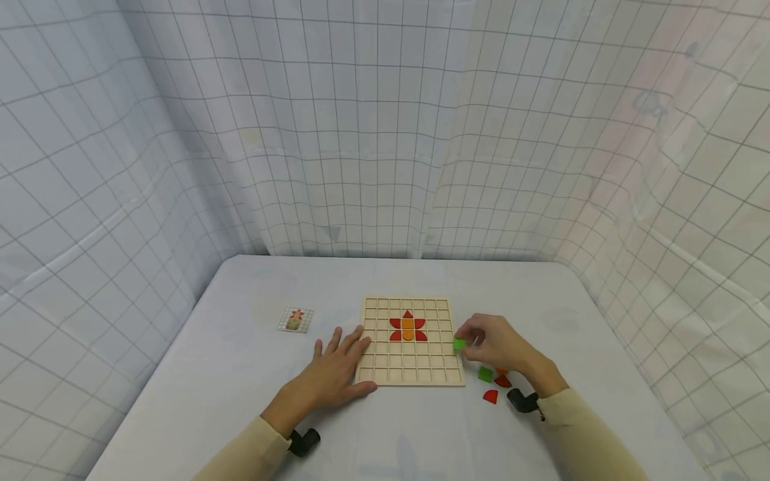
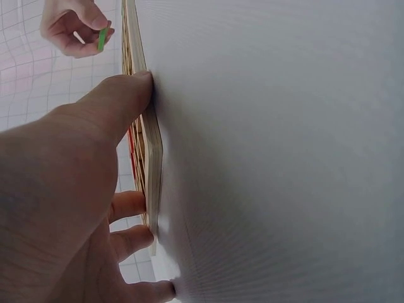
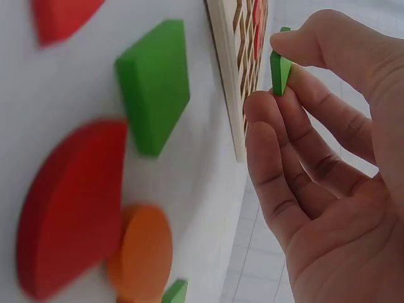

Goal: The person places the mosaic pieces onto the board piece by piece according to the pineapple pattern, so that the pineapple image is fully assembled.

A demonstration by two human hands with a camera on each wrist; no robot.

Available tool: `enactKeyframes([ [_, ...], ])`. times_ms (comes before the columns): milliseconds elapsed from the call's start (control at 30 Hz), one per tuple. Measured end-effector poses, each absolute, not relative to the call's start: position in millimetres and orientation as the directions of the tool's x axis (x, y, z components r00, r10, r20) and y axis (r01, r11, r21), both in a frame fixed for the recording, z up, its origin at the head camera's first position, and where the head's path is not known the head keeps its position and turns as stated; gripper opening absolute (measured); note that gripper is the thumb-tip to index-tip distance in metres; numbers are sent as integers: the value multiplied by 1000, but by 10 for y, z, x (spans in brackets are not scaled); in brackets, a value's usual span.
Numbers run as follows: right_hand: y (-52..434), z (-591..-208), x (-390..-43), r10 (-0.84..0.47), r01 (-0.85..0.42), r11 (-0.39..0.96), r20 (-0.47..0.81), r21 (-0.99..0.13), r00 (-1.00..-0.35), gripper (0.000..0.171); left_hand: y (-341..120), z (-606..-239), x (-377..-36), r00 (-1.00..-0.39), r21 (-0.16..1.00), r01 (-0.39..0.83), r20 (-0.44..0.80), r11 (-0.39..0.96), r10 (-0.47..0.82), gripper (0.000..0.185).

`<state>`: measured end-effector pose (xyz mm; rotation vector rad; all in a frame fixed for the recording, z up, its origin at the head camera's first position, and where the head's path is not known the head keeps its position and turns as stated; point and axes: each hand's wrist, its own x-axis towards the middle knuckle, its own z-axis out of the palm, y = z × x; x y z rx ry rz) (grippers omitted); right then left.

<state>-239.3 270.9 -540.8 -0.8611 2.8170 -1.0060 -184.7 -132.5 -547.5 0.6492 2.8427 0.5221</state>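
A wooden grid board lies on the table with red and orange pieces set as a flower shape in its cells. My left hand rests at the board's left side, fingers spread and thumb on the front left corner. Between thumb and fingertips my right hand pinches a green block at the board's right edge. In the right wrist view this green block is held up on edge, apart from the pieces on the table.
Right of the board lie a green square block, red quarter-round pieces and an orange round piece. A small pattern card with a printed flower lies left of the board. White gridded curtains surround the table.
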Motion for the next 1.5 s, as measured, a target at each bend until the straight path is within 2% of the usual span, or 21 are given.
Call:
enactKeyframes([
  [467,2234,-5431,-2492,-612,-592,547,200,-591,-765,21,-1325,-5493,-1852,-887,364,394,-90,844,453,98],
  [600,2106,-5455,-2513,-628,-607,538,202,-584,-751,16,-1331,-5515,-1856,-888,364,391,-92,845,451,98],
  [900,1868,-5438,-2486,-643,-623,532,205,-573,-738,5,-1334,-5522,-1858,-888,360,390,-97,848,449,98],
  [1200,1753,-5441,-2493,-671,-683,543,236,-489,-703,6,-1339,-5531,-1861,-887,353,399,-86,846,454,98],
  [1500,1656,-5430,-2498,-680,-693,555,229,-459,-696,4,-1342,-5533,-1857,-886,349,402,-83,846,455,98],
])
